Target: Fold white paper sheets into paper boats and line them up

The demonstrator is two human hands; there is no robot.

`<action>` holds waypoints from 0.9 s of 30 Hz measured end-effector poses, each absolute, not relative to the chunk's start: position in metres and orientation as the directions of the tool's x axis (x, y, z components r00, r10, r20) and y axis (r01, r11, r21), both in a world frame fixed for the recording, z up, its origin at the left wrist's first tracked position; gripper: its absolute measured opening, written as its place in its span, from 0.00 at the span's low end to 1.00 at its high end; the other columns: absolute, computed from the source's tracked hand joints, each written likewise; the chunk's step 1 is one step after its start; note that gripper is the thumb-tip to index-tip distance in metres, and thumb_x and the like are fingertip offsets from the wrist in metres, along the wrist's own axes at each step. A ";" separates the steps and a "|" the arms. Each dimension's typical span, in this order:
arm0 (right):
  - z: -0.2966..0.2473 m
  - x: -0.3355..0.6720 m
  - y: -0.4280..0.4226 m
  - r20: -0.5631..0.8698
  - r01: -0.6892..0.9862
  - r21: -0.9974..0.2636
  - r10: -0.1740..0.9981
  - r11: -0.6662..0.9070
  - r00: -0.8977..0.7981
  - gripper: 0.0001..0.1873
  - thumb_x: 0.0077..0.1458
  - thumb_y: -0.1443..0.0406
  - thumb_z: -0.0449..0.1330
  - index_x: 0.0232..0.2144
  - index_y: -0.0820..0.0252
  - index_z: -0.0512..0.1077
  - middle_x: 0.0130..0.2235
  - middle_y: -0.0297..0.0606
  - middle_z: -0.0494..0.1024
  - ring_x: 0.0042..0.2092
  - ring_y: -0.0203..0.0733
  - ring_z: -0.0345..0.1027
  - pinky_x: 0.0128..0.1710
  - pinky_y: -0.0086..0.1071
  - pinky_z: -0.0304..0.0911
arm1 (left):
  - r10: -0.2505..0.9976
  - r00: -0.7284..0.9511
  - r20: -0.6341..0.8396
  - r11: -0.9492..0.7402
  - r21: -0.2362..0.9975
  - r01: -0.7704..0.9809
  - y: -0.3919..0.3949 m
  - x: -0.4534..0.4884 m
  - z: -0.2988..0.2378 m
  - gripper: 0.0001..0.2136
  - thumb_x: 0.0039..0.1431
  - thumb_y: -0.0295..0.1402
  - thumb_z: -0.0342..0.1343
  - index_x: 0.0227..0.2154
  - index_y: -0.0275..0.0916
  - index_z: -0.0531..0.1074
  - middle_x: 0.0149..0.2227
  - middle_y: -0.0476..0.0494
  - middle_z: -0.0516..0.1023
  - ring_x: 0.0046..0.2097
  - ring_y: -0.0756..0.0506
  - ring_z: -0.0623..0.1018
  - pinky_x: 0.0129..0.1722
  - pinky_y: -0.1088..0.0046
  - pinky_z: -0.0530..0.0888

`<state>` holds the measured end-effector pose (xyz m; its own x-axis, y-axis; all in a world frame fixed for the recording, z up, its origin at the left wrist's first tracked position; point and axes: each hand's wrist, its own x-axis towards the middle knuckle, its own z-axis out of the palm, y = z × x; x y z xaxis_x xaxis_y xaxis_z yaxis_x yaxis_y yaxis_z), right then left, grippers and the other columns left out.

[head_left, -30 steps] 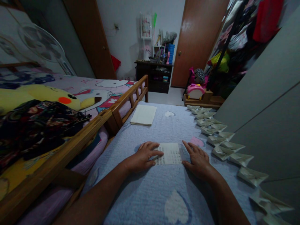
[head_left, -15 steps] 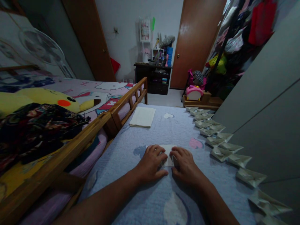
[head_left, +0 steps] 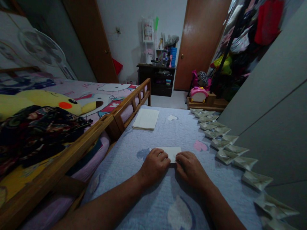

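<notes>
The left hand [head_left: 154, 166] and right hand [head_left: 191, 168] are pressing curled fingers onto the near edge of a folded paper [head_left: 171, 151] lying on the bed [head_left: 155, 204]; whether either grip is pinching it cannot be told.

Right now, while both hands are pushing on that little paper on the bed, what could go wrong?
1. The left hand and right hand press the folded paper on a soft blue quilt. The quilt may give, so the crease could come out crooked.
2. The row of folded paper pieces lies close on the right hand's side. A wide sweep that way might knock them out of line.
</notes>
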<state>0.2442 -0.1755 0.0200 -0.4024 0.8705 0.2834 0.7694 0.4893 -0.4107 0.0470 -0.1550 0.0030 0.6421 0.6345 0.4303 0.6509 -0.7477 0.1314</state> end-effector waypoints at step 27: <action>0.028 0.248 -0.175 0.505 0.771 -0.331 0.792 0.545 -0.343 0.09 0.61 0.70 0.56 0.32 0.58 0.76 0.37 0.38 0.78 0.44 0.45 0.63 0.52 0.43 0.55 | 0.648 0.489 0.585 -0.691 0.181 0.699 -0.149 0.012 0.031 0.09 0.65 0.26 0.51 0.34 0.41 0.76 0.36 0.48 0.81 0.42 0.44 0.75 0.59 0.53 0.59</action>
